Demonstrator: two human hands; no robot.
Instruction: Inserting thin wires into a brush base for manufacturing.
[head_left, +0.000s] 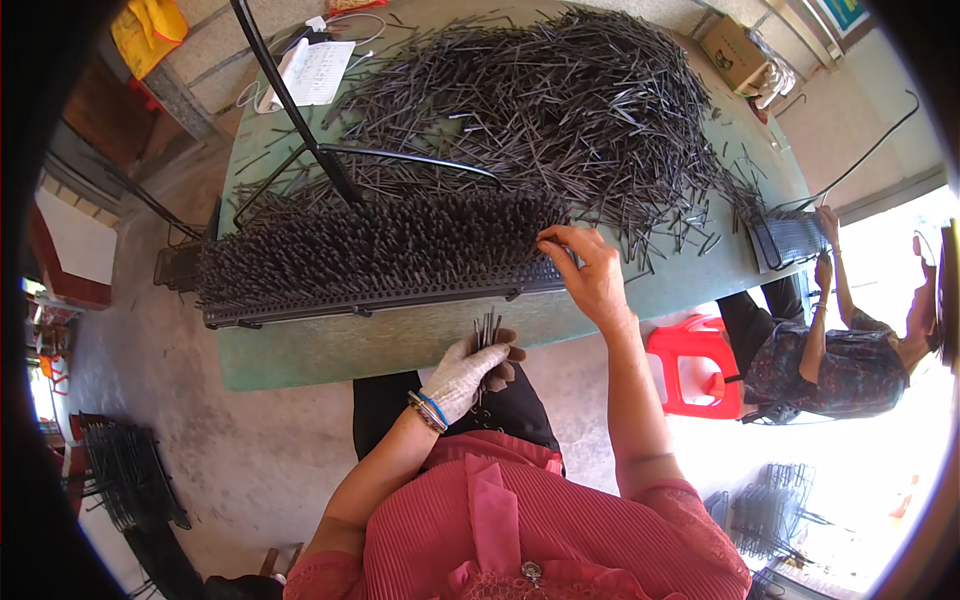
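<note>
My left hand (pixel 466 378), in a pale glove with darker fingertips, is closed around a small bundle of thin dark rods (pixel 487 330) in front of the table edge. My bare right hand (pixel 590 268) is at the right end of a long black perforated rack (pixel 400 305). Its thumb and forefinger are pinched together beside the upright rods; what they hold, if anything, is too small to make out. Thin dark rods (pixel 370 245) stand densely across the rack, except at its right end, where bare holes show.
A large heap of loose rods (pixel 560 110) covers the green table (pixel 290 355). A black metal frame (pixel 330 160) rises behind the rack. Papers (pixel 310 72) lie at the back left. At right, another person (pixel 825 370) works at a smaller rack (pixel 790 240), near a red stool (pixel 695 365).
</note>
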